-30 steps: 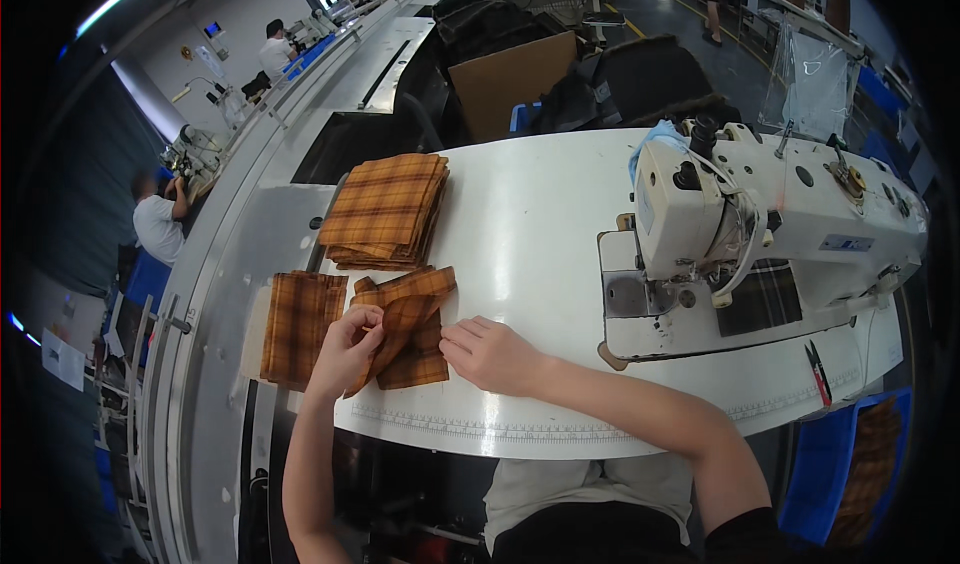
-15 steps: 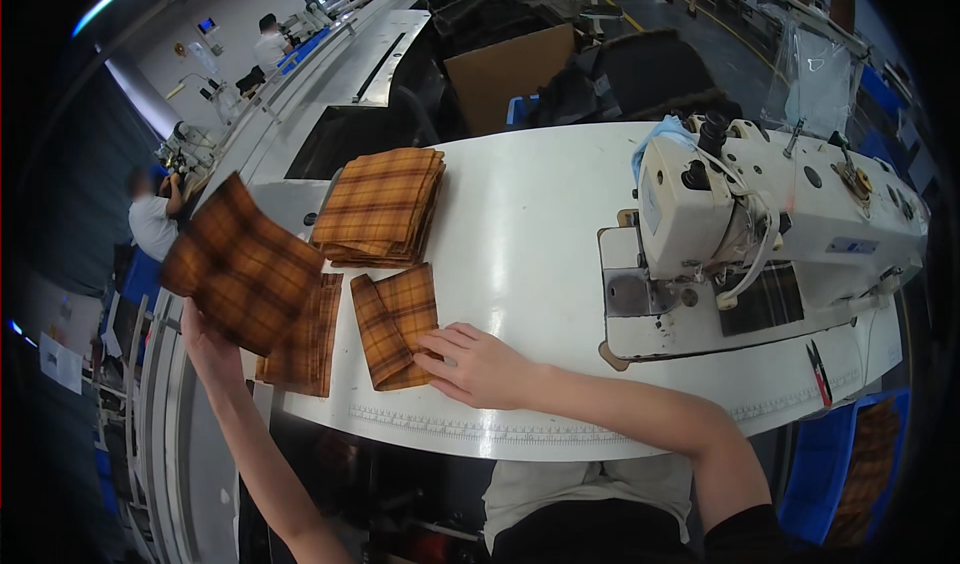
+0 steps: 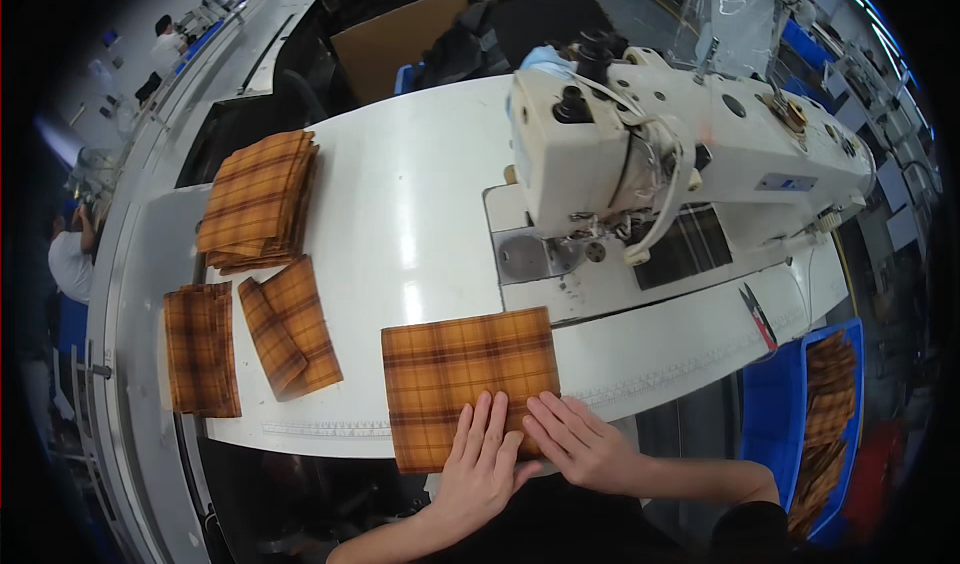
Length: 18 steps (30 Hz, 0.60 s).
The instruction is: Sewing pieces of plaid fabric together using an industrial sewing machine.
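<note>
A rectangular orange-and-brown plaid fabric panel (image 3: 465, 364) lies flat at the front edge of the white table, its lower part reaching past that edge. My left hand (image 3: 483, 464) rests on its lower middle with fingers stretched out. Beside it, my right hand (image 3: 580, 446) lies on the panel's lower right corner, fingers extended. A folded plaid piece (image 3: 300, 334) sits to the left, apart from both hands. Behind that stands a tall pile of plaid pieces (image 3: 255, 194), and a smaller pile (image 3: 200, 349) is at the table's left end.
A white sewing machine (image 3: 640, 134) stands behind and right of the panel. Small red-handled scissors (image 3: 758, 319) lie on the right of the table (image 3: 400, 214). Below is a blue bin (image 3: 853, 454) holding plaid pieces. Dark fabric (image 3: 550, 29) and a cardboard box are piled beyond.
The panel that my left hand held raised at the left now lies flat in front of me. My right hand has left the folded piece and touches the panel. The view has shifted right.
</note>
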Motion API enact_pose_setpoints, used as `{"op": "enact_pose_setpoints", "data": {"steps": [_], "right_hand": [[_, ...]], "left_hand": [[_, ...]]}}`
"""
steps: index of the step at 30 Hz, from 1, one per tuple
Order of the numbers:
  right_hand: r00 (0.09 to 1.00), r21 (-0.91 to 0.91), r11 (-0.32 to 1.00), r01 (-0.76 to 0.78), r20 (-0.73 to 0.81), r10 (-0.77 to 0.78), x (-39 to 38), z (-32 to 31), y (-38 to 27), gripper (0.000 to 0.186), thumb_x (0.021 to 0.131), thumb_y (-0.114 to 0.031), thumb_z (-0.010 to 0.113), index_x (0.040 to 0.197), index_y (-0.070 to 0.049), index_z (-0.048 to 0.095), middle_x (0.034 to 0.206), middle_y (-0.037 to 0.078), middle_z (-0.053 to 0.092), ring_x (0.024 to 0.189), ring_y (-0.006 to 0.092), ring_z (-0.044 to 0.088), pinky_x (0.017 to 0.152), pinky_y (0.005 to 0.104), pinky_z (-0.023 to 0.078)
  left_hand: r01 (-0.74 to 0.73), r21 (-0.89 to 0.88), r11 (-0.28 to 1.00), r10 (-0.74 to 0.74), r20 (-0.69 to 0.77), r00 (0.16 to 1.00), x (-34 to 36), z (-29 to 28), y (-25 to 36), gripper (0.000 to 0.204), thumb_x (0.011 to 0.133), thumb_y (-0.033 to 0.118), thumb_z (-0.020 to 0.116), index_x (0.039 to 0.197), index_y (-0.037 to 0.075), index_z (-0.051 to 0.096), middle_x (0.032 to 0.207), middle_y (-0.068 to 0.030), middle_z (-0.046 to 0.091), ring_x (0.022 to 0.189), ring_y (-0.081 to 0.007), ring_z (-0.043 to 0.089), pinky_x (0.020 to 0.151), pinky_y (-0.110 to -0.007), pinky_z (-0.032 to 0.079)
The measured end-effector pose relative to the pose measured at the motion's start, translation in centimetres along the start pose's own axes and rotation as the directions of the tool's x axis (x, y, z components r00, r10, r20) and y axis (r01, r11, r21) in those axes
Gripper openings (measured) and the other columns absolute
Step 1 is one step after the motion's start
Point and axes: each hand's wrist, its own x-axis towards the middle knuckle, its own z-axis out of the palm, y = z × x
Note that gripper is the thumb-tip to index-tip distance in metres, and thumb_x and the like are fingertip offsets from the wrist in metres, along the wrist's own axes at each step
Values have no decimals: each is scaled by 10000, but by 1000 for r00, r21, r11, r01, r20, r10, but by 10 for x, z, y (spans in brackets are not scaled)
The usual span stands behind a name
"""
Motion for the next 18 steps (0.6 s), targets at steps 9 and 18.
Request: {"op": "enact_pose_setpoints", "data": {"steps": [9, 18], "right_hand": [[971, 428, 900, -84, -167, 170, -7, 0, 26, 449, 832, -68, 638, 1267, 35, 604, 1126, 118, 658, 1090, 233, 622, 927, 344, 505], [871, 432, 840, -329, -207, 447, 29, 10, 33, 354, 798, -88, 731, 1125, 27, 658, 764, 28, 524, 571, 149, 554, 530, 273, 445]], "left_hand": [[190, -96, 977, -190, 4, 982, -33, -62, -57, 486, 675, -135, 607, 1126, 26, 693, 1065, -138, 688, 957, -299, 670, 809, -366, 550], [644, -249, 723, -635, 129, 762, 10, -65, -87, 170, 892, 52, 691, 829, -35, 558, 646, -142, 599, 526, -227, 537, 525, -313, 420]]}}
